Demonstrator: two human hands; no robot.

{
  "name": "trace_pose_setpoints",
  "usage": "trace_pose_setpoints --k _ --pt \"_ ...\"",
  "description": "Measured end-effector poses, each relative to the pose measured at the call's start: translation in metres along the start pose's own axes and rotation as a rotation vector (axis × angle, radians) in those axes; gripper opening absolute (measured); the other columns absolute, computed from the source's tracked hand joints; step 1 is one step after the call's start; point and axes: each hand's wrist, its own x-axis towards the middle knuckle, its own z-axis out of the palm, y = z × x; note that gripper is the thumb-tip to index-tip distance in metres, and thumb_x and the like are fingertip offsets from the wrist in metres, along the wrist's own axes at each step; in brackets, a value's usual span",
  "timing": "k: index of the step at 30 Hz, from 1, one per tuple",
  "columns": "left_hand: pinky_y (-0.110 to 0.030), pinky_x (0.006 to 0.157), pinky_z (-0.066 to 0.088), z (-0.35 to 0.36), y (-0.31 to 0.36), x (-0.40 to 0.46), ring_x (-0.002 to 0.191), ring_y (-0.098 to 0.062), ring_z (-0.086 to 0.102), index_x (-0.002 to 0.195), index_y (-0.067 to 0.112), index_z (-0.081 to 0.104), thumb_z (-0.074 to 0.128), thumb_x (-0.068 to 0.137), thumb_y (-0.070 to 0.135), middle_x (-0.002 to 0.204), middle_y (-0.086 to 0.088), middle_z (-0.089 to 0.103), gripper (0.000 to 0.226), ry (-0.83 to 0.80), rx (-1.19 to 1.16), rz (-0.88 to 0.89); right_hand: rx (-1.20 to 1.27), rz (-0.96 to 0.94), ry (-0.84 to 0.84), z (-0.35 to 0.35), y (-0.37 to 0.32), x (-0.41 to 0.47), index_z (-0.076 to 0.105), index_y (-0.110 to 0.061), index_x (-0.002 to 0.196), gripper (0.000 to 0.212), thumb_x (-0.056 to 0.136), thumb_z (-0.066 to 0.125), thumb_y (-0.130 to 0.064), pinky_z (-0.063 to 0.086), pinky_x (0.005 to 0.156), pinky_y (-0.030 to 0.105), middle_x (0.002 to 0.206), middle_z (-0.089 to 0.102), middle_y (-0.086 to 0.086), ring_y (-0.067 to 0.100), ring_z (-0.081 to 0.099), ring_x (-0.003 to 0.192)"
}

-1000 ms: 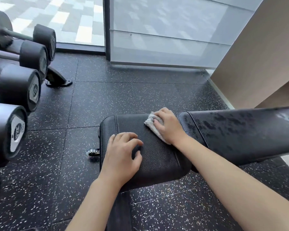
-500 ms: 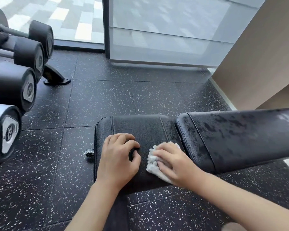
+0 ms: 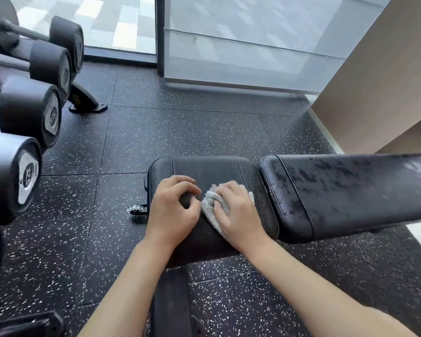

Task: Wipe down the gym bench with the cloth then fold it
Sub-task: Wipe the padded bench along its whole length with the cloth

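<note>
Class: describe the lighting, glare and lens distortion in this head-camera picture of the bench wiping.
Head view: daylight through the glass wall; pale glare on the back pad at its far right; wide-angle bending swells the dumbbells at the left edge; hands and cloth stay sharp.

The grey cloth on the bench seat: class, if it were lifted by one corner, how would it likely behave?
The cloth would probably hang limp: it already lies bunched and creased under the right hand. It looks light, being thin and small against the seat pad. Its fuzzy nap suggests it would drag on the grained pad rather than slip.
</note>
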Motion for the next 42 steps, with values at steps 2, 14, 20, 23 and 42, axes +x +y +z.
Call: trace_pose_setpoints --k 2,14,20,23,42 --pt "-0.01 0.098 0.036 -0.001 0.0 0.002 0.103 -0.013 0.062 0.079 0.019 0.077 0.07 0.076 0.001 0.102 0.007 0.071 0.02 0.012 -0.023 -0.006 0.033 -0.02 0.021 0.004 -0.014 -0.042 0.066 -0.02 0.111 0.02 0.092 0.06 -0.018 0.042 0.096 0.032 0.115 0.057 -0.004 0.017 0.052 0.103" --pt "-0.04 0.097 0.049 0.005 -0.003 0.003 0.101 -0.017 0.061 0.079 0.021 0.076 0.07 0.078 0.008 0.101 0.009 0.07 0.014 -0.019 0.031 0.033 -0.1 -0.101 0.23 -0.004 0.031 -0.074 0.067 -0.003 0.115 0.022 0.098 0.055 -0.01 0.045 0.099 0.033 0.118 0.061 0.008 0.023 0.057 0.106" --pt "-0.044 0.094 0.05 0.005 0.002 0.004 0.097 -0.018 0.063 0.075 0.021 0.075 0.07 0.076 0.009 0.096 0.01 0.071 0.013 0.008 0.039 0.033 -0.12 0.036 0.328 -0.002 0.027 -0.078 0.067 -0.003 0.105 0.017 0.097 0.054 -0.01 0.045 0.089 0.039 0.11 0.058 0.006 0.022 0.053 0.1" --pt "-0.043 0.094 0.051 0.007 0.003 0.007 0.096 -0.019 0.064 0.074 0.021 0.075 0.067 0.076 0.012 0.095 0.01 0.071 0.012 0.032 0.024 0.018 -0.03 -0.028 0.271 0.034 -0.023 -0.08 0.068 -0.005 0.11 0.022 0.095 0.055 -0.014 0.045 0.096 0.037 0.113 0.06 0.008 0.024 0.055 0.103" --pt "-0.017 0.091 0.045 -0.011 -0.015 0.006 0.093 -0.015 0.063 0.073 0.016 0.073 0.059 0.079 0.001 0.089 0.007 0.071 0.021 0.116 -0.064 0.024 -0.01 -0.045 0.209 0.039 -0.042 -0.067 0.068 -0.012 0.11 0.02 0.094 0.057 -0.017 0.043 0.094 0.035 0.114 0.058 0.002 0.021 0.053 0.101"
